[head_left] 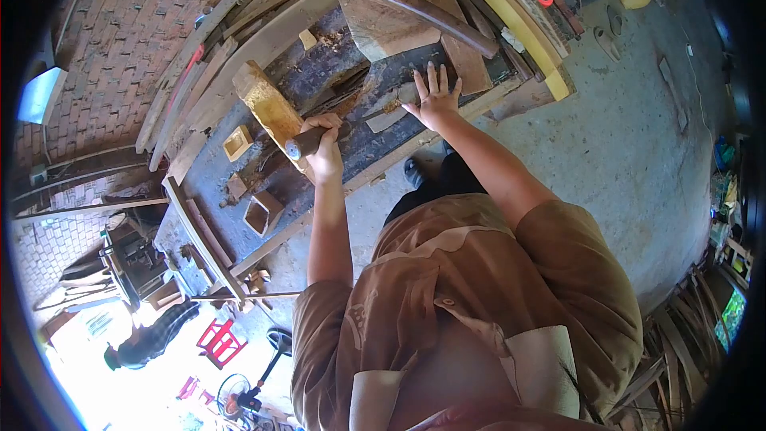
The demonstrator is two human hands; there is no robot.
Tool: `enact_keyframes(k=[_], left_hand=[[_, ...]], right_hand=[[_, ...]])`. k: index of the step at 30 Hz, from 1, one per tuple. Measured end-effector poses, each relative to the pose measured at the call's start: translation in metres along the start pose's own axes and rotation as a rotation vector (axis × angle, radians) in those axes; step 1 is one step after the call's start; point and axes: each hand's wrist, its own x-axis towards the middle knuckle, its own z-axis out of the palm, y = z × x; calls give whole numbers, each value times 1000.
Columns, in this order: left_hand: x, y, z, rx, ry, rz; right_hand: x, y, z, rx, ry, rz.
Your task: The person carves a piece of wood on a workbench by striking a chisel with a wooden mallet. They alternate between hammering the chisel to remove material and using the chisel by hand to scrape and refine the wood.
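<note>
My left hand (324, 152) is wrapped round a thick, round brown wooden handle (306, 144), whose pale end faces me. What the handle belongs to cannot be made out. Right behind that hand a long yellowish wooden block (271, 104) lies slantwise on the dark workbench (307, 80). My right hand (436, 97) holds nothing, its fingers spread over the bench near its front edge. Beside its thumb lies a flat greyish piece (386, 121). A reddish-brown board (467, 65) is just past its fingertips, partly under a large pale wooden slab (387, 20).
Across the slab rests a curved brown wooden piece (411, 9). Small hollow wooden boxes (237, 144) (262, 213) stand at the bench's left. A yellow curved strip (511, 20) lies at the right end. Behind are long planks; a red chair (221, 343) and a fan (235, 393) stand lower left.
</note>
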Motion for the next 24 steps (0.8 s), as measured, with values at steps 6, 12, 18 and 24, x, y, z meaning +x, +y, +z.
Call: enact_keyframes(k=[6, 12, 18, 24], left_hand=[[-3, -3, 1, 87, -23, 72], [-2, -4, 4, 92, 20, 10], [3, -9, 10, 181, 52, -15], [8, -8, 12, 271, 7, -30]], right_hand=[[0, 0, 2, 6, 4, -1], [0, 0, 1, 0, 10, -4], [0, 0, 2, -6, 18, -5], [0, 1, 4, 0, 33, -13]])
